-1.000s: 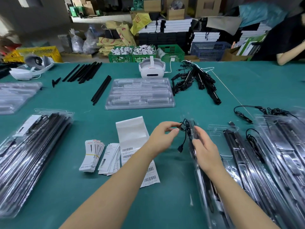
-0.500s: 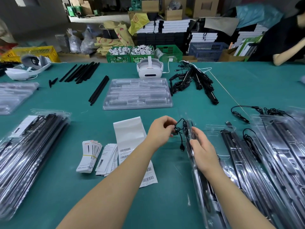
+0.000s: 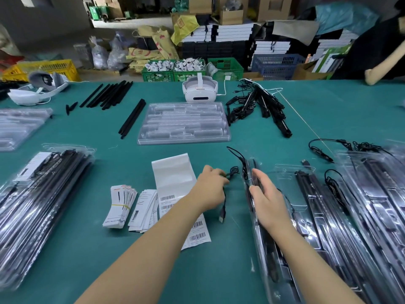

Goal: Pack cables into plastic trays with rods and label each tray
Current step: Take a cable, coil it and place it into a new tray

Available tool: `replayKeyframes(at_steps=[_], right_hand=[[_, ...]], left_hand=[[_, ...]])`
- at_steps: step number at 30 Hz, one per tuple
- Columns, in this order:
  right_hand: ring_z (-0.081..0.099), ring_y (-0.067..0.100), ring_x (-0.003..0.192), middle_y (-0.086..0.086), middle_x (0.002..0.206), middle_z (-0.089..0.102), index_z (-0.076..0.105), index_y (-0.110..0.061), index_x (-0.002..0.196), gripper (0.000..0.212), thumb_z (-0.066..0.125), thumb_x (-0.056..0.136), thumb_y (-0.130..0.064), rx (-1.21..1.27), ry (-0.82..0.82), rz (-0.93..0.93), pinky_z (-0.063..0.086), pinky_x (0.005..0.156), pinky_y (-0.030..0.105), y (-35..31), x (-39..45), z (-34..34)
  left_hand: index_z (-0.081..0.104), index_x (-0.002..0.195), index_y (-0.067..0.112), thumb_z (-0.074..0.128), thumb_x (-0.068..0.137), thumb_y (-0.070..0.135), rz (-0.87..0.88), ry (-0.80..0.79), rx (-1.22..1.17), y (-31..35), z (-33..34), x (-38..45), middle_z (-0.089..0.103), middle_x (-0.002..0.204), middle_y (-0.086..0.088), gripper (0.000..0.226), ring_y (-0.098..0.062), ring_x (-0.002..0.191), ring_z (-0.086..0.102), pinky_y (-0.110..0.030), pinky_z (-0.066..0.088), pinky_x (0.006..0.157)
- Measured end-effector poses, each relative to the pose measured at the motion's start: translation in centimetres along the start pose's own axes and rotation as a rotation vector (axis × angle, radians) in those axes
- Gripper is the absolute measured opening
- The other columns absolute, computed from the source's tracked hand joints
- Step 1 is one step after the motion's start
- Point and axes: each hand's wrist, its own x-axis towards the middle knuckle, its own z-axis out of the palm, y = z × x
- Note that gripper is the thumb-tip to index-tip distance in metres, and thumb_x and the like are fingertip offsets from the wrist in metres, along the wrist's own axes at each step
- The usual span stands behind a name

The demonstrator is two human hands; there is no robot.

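Left hand (image 3: 211, 189) pinches the black USB cable (image 3: 223, 195) in curled fingertips; the plug end dangles just above the green table (image 3: 109, 260). Right hand (image 3: 266, 199) grips the clear plastic tray (image 3: 269, 249), tilted up on its edge, fingers wrapped over the top rim. The cable runs from the left hand into the tray's upper end. Barcode label sheet (image 3: 175, 178) lies under the left wrist.

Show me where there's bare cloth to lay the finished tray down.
Most room lies near, between the packed tray stack on the left and the tray under the right hand, below the barcode label sheet. A narrower strip runs between the empty clear tray and that sheet. The right side is crowded with filled trays and loose cables.
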Motion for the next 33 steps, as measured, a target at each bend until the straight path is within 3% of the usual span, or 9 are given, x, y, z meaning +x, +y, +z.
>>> replayKeyframes(at_steps=[4,7,11,14,17,20,23,26,33], right_hand=[[0.038,0.011,0.139,-0.004,0.151,0.045,0.042,-0.022,0.148,0.051,0.045,0.098,-0.016,-0.058,-0.019,-0.027,0.028,0.115,0.030,0.0,-0.2,0.6],[0.032,0.015,0.144,-0.001,0.154,0.042,0.040,-0.020,0.149,0.051,0.045,0.098,-0.016,-0.129,-0.032,-0.057,0.023,0.121,0.040,0.0,-0.4,1.1],[0.023,0.019,0.148,0.003,0.157,0.036,0.037,-0.017,0.150,0.052,0.044,0.098,-0.016,-0.268,-0.067,-0.086,0.008,0.123,0.049,0.3,-0.5,2.3],[0.011,0.018,0.152,0.003,0.161,0.026,0.033,-0.016,0.153,0.054,0.043,0.100,-0.019,-0.379,-0.096,-0.092,-0.004,0.123,0.046,0.8,-0.7,3.3],[0.006,0.018,0.153,0.004,0.163,0.021,0.028,-0.017,0.155,0.056,0.040,0.100,-0.023,-0.456,-0.106,-0.108,-0.008,0.122,0.048,1.4,-0.8,4.0],[0.003,0.020,0.153,0.005,0.164,0.018,0.025,-0.017,0.156,0.058,0.038,0.100,-0.027,-0.529,-0.111,-0.116,-0.010,0.122,0.049,1.9,-0.8,4.3],[0.003,0.022,0.153,0.006,0.164,0.017,0.024,-0.017,0.156,0.058,0.037,0.100,-0.029,-0.619,-0.109,-0.125,-0.010,0.121,0.052,2.2,-0.7,4.6],[0.003,0.023,0.153,0.006,0.164,0.017,0.024,-0.016,0.156,0.058,0.037,0.100,-0.030,-0.668,-0.105,-0.129,-0.009,0.120,0.054,2.3,-0.7,4.9],[0.002,0.024,0.153,0.004,0.165,0.015,0.020,-0.014,0.157,0.059,0.034,0.101,-0.030,-0.713,-0.112,-0.127,-0.009,0.120,0.054,2.5,-0.6,5.0]], left_hand=[[0.065,0.125,0.004,0.035,0.082,-0.016,-0.083,-0.191,-0.624,1.4,0.3,-0.6,0.060,0.128,-0.015,0.056,-0.026,0.119,0.057,-0.038,0.044,0.109],[0.069,0.099,0.005,0.028,0.083,-0.017,-0.390,0.012,-1.124,1.4,0.1,-0.4,0.067,0.107,-0.014,0.049,-0.021,0.084,0.071,-0.034,0.060,0.083],[0.051,0.135,0.018,0.045,0.095,0.011,-0.431,0.368,-0.733,-0.8,-1.0,0.1,0.055,0.132,-0.005,0.041,-0.018,0.088,0.064,-0.030,0.052,0.074],[0.025,0.157,0.012,0.052,0.101,0.025,-0.193,0.213,-0.467,-1.5,-1.9,1.1,0.029,0.159,-0.007,0.064,-0.023,0.137,0.042,-0.035,0.031,0.117],[0.024,0.156,0.008,0.056,0.099,0.026,-0.067,0.047,-0.295,-1.0,-2.1,1.3,0.027,0.162,-0.009,0.068,-0.023,0.149,0.024,-0.029,0.018,0.119],[0.041,0.145,0.003,0.058,0.094,0.021,-0.068,-0.007,-0.243,-0.6,-1.7,1.1,0.044,0.149,-0.015,0.057,-0.029,0.140,0.037,-0.031,0.029,0.113],[0.060,0.112,0.001,0.057,0.092,0.017,-0.117,-0.008,-0.206,-0.1,-1.0,1.0,0.066,0.106,-0.016,0.025,-0.033,0.100,0.060,-0.040,0.050,0.088],[0.064,0.088,0.003,0.057,0.093,0.015,-0.190,0.069,-0.216,0.7,-0.2,0.7,0.063,0.079,-0.011,0.015,-0.031,0.080,0.057,-0.033,0.043,0.066],[0.079,0.105,0.019,0.067,0.088,0.012,-0.330,0.086,-0.515,0.9,-0.2,0.4,0.077,0.091,-0.004,0.022,-0.018,0.079,0.068,-0.027,0.057,0.080]])
